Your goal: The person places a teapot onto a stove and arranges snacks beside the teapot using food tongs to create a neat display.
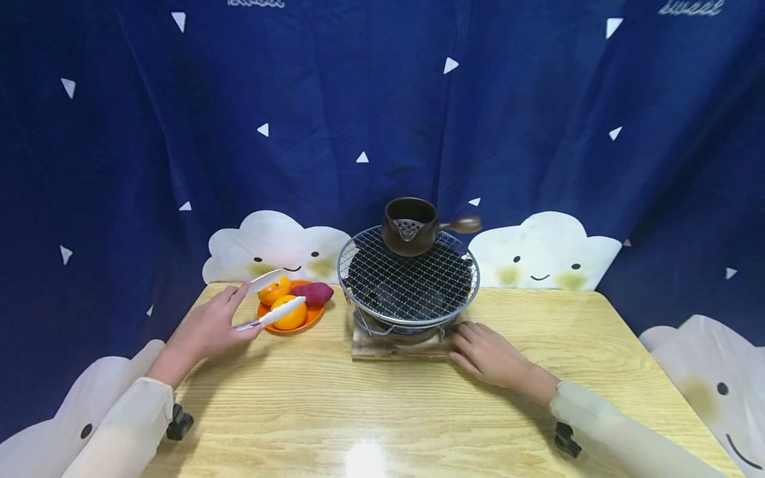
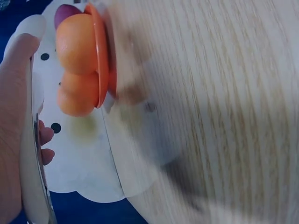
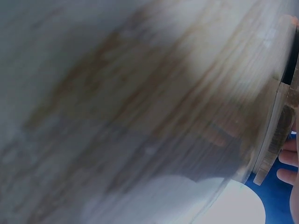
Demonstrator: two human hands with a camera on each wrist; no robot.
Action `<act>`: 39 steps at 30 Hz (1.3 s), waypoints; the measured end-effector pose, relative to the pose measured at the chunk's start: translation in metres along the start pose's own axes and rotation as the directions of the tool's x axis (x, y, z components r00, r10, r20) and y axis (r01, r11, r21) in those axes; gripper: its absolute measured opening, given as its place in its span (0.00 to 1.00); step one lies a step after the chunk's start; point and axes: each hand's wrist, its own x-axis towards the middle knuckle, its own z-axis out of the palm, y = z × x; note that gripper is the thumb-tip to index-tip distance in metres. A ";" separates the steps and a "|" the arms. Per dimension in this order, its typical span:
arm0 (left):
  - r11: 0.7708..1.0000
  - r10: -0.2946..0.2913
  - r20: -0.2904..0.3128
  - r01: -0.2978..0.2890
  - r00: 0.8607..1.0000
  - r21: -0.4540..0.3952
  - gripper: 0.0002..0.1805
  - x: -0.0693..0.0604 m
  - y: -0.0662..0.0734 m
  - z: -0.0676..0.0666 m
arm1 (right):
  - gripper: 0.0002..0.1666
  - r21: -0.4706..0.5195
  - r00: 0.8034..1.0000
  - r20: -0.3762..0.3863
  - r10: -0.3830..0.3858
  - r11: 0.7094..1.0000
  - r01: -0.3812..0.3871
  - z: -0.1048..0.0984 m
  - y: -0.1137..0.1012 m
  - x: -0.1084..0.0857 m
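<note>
My left hand point(image 1: 204, 326) holds a pair of metal tongs with white tips point(image 1: 283, 310). The spread arms of the tongs reach over an orange plate point(image 1: 312, 321), one on either side of two oranges point(image 1: 289, 318). Beside the fruit on that plate is a purple sweet potato point(image 1: 314, 293). In the left wrist view the tongs point(image 2: 32, 172) lie along the hand, near the oranges point(image 2: 77, 44). My right hand point(image 1: 491, 355) rests on the table with its fingertips at the right end of a wooden board point(image 1: 394, 350); the right wrist view shows only some fingers point(image 3: 287, 158) by the board.
A round stove with a wire grill point(image 1: 406, 292) stands on the board. On the back of the grill sits a brown teapot point(image 1: 412, 240) with a side handle pointing right. Behind the wooden table point(image 1: 299, 411) hangs a blue curtain point(image 1: 382, 99) with cloud faces.
</note>
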 end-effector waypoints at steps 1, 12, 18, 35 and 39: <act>1.000 0.019 -0.005 -0.019 1.000 0.007 0.54 0.000 0.000 0.001 | 0.17 0.000 1.000 -0.001 -0.001 1.000 0.001 0.000 0.000 0.000; 0.974 0.221 -0.122 -0.212 0.967 0.082 0.54 0.002 -0.004 0.002 | 0.18 -0.018 1.000 -0.006 -0.012 1.000 0.012 0.004 0.000 -0.001; 0.950 0.307 -0.166 -0.291 0.937 0.114 0.54 0.005 -0.007 -0.002 | 0.18 -0.007 1.000 -0.007 -0.010 1.000 0.010 0.005 0.001 -0.001; 0.942 0.314 -0.068 -0.302 0.947 0.147 0.47 0.007 -0.001 -0.011 | 0.19 0.003 1.000 -0.004 -0.015 1.000 0.015 0.005 0.004 -0.001; 0.943 0.311 -0.074 -0.299 0.947 0.147 0.46 0.007 0.000 -0.011 | 0.20 -0.001 1.000 0.004 -0.025 1.000 0.025 0.005 0.006 -0.001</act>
